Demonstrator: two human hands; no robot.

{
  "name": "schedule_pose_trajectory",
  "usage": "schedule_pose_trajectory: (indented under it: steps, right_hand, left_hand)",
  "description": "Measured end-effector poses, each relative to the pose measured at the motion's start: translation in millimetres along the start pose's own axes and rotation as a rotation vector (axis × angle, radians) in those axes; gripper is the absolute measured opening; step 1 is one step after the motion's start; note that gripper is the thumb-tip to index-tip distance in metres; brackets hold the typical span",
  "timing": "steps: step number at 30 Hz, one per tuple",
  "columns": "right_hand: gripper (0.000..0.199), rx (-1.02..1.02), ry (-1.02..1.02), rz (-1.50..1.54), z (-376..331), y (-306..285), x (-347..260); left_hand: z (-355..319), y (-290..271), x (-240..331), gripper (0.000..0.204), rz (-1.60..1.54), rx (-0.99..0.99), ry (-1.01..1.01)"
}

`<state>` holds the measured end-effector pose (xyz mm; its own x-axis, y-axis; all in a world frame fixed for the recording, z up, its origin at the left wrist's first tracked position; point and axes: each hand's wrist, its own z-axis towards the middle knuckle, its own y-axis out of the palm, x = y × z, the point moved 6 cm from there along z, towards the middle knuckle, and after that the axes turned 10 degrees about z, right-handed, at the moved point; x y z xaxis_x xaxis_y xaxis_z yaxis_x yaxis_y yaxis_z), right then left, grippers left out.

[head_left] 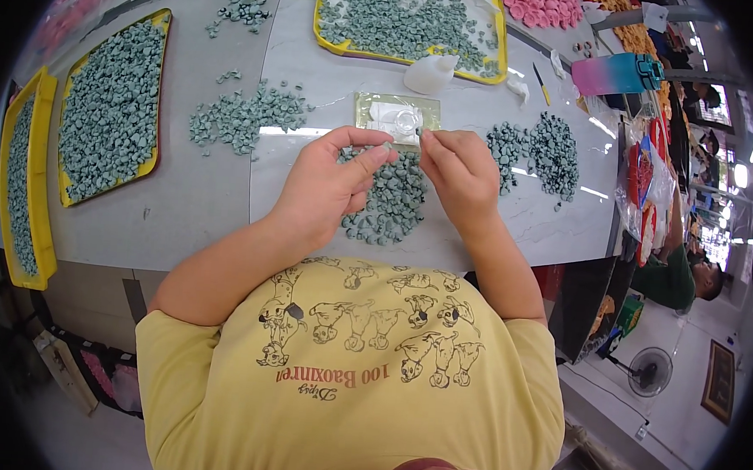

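My left hand (326, 186) hovers over a heap of small grey-green pieces (388, 202) on the pale table, fingers curled with the thumb and fingertips pinched together; what it pinches is too small to make out. My right hand (460, 173) is close beside it, its fingertips pinched near the edge of a small green mat (366, 107) that carries a clear plastic dish (396, 119). Whether either hand holds a piece I cannot tell.
Yellow trays of grey-green pieces lie at the far left (18, 276), left (162, 28) and top centre (319, 32). Loose piles sit at left (242, 117) and right (538, 150). A white bottle (429, 73), a small knife (541, 84) and a colourful pouch (616, 74) lie behind. A floor fan (649, 370) stands lower right.
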<state>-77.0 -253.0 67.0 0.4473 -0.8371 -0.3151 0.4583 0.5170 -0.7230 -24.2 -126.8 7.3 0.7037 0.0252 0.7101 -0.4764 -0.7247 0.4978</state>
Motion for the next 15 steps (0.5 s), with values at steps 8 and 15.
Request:
schedule_pose_trajectory:
  steps: [8,15]
  right_hand:
    - [0.007,0.082,0.673,0.491,-13.8,0.9,20.5]
    - [0.008,0.176,1.195,1.105,-25.2,14.7,17.4]
  left_hand:
    - [-1.7,-0.2,0.1,0.018,-0.010,-0.026,-0.027]
    - [-4.9,7.4,-2.2,0.024,-0.001,-0.109,-0.079]
